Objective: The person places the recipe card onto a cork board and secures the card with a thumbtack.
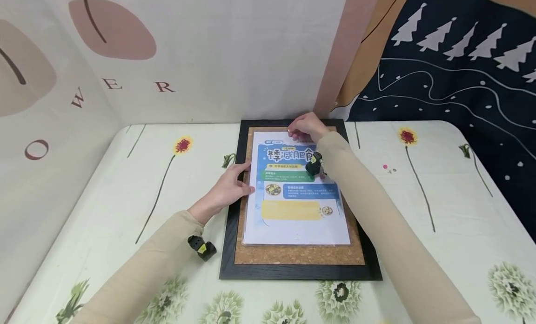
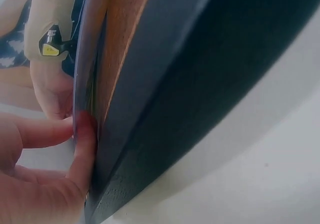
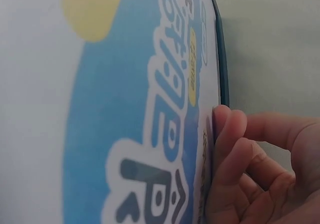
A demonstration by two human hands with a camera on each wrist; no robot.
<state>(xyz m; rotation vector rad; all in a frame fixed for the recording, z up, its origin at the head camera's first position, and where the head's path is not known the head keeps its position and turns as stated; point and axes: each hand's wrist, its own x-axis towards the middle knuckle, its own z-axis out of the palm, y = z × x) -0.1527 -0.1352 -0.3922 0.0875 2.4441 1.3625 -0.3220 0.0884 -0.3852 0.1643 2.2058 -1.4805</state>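
Observation:
A printed sheet (image 1: pixel 297 233) with blue, green and yellow blocks lies on a cork board (image 1: pixel 299 256) in a black frame (image 1: pixel 301 272). My left hand (image 1: pixel 228 189) is at the sheet's left edge, the thumb on its face. In the left wrist view, the left hand (image 2: pixel 45 174) pinches this edge, one finger between sheet and board. My right hand (image 1: pixel 308 127) is over the sheet's top edge. Its fingers are curled, with a tiny pale speck at the tips. In the right wrist view, thumb and forefinger of the right hand (image 3: pixel 255 169) meet; what they pinch is mostly hidden.
The board lies on a table with a flowered cloth (image 1: pixel 176 231), its far side close to a pale curtain (image 1: pixel 226 73). Right of the frame is a small pink dot (image 1: pixel 385 166) with tinier specks beside it. A dark tree-patterned cloth (image 1: pixel 452 77) hangs at the right.

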